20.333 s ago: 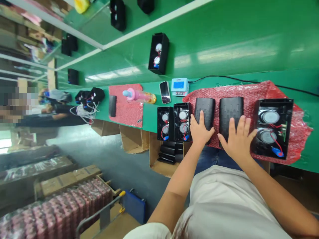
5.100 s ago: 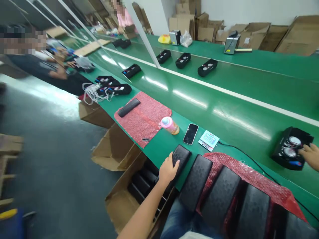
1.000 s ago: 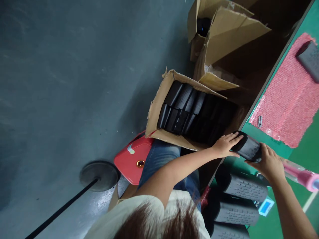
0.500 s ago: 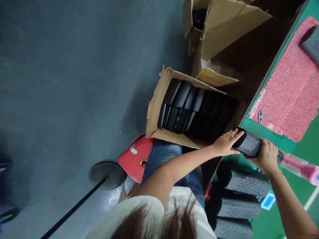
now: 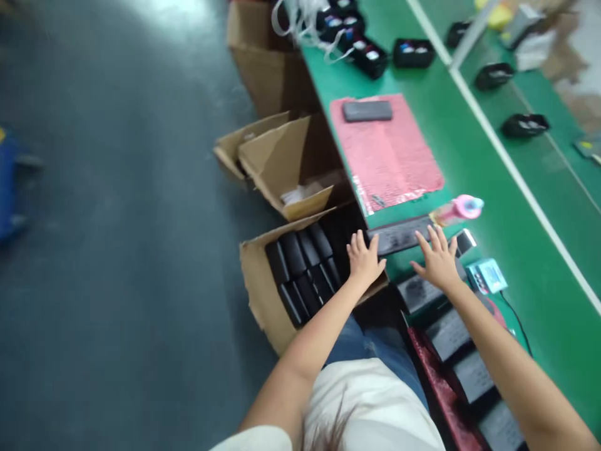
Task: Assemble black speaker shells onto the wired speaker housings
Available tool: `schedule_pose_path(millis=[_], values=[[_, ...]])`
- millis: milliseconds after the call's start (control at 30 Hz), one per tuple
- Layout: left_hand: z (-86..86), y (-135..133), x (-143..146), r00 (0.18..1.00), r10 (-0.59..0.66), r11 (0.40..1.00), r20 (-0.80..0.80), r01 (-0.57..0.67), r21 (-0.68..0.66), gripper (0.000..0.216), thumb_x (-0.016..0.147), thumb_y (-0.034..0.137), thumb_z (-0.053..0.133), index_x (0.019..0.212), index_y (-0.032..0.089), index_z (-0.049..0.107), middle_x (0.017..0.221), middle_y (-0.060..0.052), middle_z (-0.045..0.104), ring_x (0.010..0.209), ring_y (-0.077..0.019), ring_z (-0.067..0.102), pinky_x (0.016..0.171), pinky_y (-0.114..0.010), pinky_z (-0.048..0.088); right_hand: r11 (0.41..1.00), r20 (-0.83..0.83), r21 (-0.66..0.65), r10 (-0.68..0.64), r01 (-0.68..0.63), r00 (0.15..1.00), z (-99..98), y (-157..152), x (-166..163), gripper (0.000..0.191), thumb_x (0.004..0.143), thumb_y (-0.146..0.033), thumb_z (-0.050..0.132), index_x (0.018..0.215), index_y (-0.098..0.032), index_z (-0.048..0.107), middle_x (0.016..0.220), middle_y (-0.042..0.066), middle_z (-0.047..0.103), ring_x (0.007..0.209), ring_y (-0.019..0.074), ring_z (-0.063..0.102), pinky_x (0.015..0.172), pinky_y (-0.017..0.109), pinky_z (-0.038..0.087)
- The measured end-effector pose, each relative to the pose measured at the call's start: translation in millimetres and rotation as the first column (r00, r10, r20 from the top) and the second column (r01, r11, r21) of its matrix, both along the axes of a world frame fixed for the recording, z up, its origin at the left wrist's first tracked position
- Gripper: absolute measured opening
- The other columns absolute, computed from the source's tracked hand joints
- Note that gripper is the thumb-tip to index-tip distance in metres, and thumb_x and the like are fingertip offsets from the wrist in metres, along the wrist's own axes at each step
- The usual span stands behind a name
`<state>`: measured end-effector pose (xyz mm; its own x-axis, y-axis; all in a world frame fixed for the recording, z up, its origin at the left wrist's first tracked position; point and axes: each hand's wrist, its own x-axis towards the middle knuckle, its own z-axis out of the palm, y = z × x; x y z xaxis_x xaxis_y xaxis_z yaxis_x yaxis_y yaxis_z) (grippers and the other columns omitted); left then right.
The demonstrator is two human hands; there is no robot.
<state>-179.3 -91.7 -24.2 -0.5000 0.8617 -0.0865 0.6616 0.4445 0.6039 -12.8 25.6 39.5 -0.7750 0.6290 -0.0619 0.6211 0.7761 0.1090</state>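
A black oblong casing point(image 5: 398, 235) lies on the green table by its near edge. My left hand point(image 5: 365, 260) is at the casing's left end with fingers spread. At the other end, my right hand point(image 5: 437, 258) is also open, its fingertips at or just over the casing; blur hides whether they touch. Below my right hand, a row of similar dark casings point(image 5: 448, 335) runs along the table edge, partly covered by my forearm. A cardboard box point(image 5: 258, 294) beside my left arm holds several black casings point(image 5: 307, 254) standing in rows.
A pink bubble-wrap sheet point(image 5: 389, 156) carries another dark casing point(image 5: 367, 111). Near my right hand are a pink-topped bottle point(image 5: 462, 207) and a small light-blue device point(image 5: 491, 275) with a cable. More open cartons point(image 5: 277, 163) stand left of the table. Black units point(image 5: 413, 53) lie farther back.
The view has swung toward the table's far end. Both hands have opened from the casing, which my right hand gripped before; it now lies flat on the table.
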Motion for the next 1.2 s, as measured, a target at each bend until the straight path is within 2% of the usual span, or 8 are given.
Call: schedule_pose_path(millis=[100, 233, 333, 433, 667, 800, 900, 1200], values=[[32.4, 3, 52, 0.969, -0.248, 0.956, -0.021, 0.248, 0.154, 0.054, 0.083, 0.026, 0.055, 0.133, 0.008, 0.045, 0.142, -0.024, 0.036, 0.134, -0.0370, 0.032, 0.110, -0.053, 0.030, 0.901, -0.241, 0.082, -0.398, 0.427, 0.885, 19.8, -54, 113, 0.061, 0.085, -0.052, 0.046, 0.135, -0.016, 0.042, 0.140, 0.020, 0.039, 0.133, 0.0375, 0.029, 0.101, 0.063, 0.026], [52.5, -5, 171, 0.641, -0.768, 0.622, -0.021, 0.752, 0.217, 0.057, 0.083, 0.030, 0.051, 0.136, 0.011, 0.042, 0.141, -0.020, 0.042, 0.134, -0.0331, 0.035, 0.111, -0.052, 0.029, 0.441, -0.442, 0.011, -0.803, 0.897, 0.400, 2.0, -161, 265, 0.074, 0.081, -0.063, 0.043, 0.122, -0.002, 0.051, 0.113, 0.027, 0.057, 0.110, 0.0396, 0.052, 0.092, 0.055, 0.041], [41.6, -13, 245, 0.524, -0.847, 0.523, -0.088, 0.852, 0.036, 0.074, 0.078, 0.035, 0.058, 0.143, 0.013, 0.032, 0.151, -0.023, 0.026, 0.140, -0.0389, 0.022, 0.110, -0.059, 0.025, 0.139, -0.478, -0.104, -0.875, 0.985, 0.073, -27.9, -234, 324, 0.084, 0.077, -0.068, 0.044, 0.121, 0.003, 0.050, 0.109, 0.030, 0.058, 0.103, 0.0422, 0.055, 0.090, 0.056, 0.043], [22.7, -9, 277, 0.497, -0.838, 0.535, -0.225, 0.830, -0.161, 0.079, 0.075, 0.033, 0.061, 0.145, 0.013, 0.031, 0.152, -0.025, 0.020, 0.140, -0.0431, 0.016, 0.108, -0.063, 0.022, 0.005, -0.505, -0.255, -0.854, 0.967, -0.128, -53.7, -276, 343, 0.081, 0.076, -0.067, 0.048, 0.122, 0.000, 0.050, 0.110, 0.028, 0.058, 0.106, 0.0421, 0.054, 0.092, 0.057, 0.042], [28.9, -3, 302, 0.466, -0.836, 0.544, -0.290, 0.773, -0.327, 0.064, 0.086, 0.028, 0.046, 0.145, 0.008, 0.030, 0.154, -0.023, 0.018, 0.143, -0.0369, 0.013, 0.112, -0.054, 0.020, -0.003, -0.346, -0.795, -0.819, 0.606, -0.458, -95.4, -295, 360, 0.075, 0.072, -0.060, 0.057, 0.127, -0.010, 0.046, 0.123, 0.021, 0.055, 0.115, 0.0333, 0.054, 0.101, 0.049, 0.041], [33.4, -27, 361, 0.520, -0.847, 0.523, -0.110, 0.776, -0.353, 0.077, 0.085, 0.039, 0.048, 0.148, 0.008, 0.017, 0.154, -0.023, 0.015, 0.142, -0.0353, 0.016, 0.111, -0.051, 0.024, 0.037, -0.276, -0.912, -0.790, 0.408, -0.547, -110.9, -275, 376, 0.079, 0.063, -0.057, 0.068, 0.127, -0.015, 0.047, 0.129, 0.016, 0.055, 0.120, 0.0308, 0.051, 0.105, 0.044, 0.038], [23.5, -39, 393, 0.641, -0.760, 0.617, -0.106, 0.661, -0.427, 0.102, 0.070, 0.048, 0.065, 0.149, 0.010, 0.013, 0.154, -0.028, 0.009, 0.140, -0.0438, 0.016, 0.107, -0.059, 0.024, 0.036, -0.192, -0.963, -0.789, 0.268, -0.583, -119.2, -258, 388, 0.078, 0.062, -0.052, 0.071, 0.127, -0.017, 0.047, 0.119, 0.014, 0.062, 0.107, 0.0291, 0.060, 0.094, 0.042, 0.048], [16.3, -15, 368, 0.709, -0.700, 0.637, 0.083, 0.673, -0.376, 0.126, 0.052, 0.045, 0.081, 0.148, 0.015, 0.006, 0.154, -0.026, 0.005, 0.141, -0.0399, 0.017, 0.112, -0.044, 0.018, -0.058, -0.152, -0.950, -0.774, 0.308, -0.615, -120.3, -242, 377, 0.108, 0.042, -0.052, 0.083, 0.133, -0.012, 0.041, 0.137, 0.024, 0.043, 0.129, 0.0421, 0.037, 0.108, 0.055, 0.028]])
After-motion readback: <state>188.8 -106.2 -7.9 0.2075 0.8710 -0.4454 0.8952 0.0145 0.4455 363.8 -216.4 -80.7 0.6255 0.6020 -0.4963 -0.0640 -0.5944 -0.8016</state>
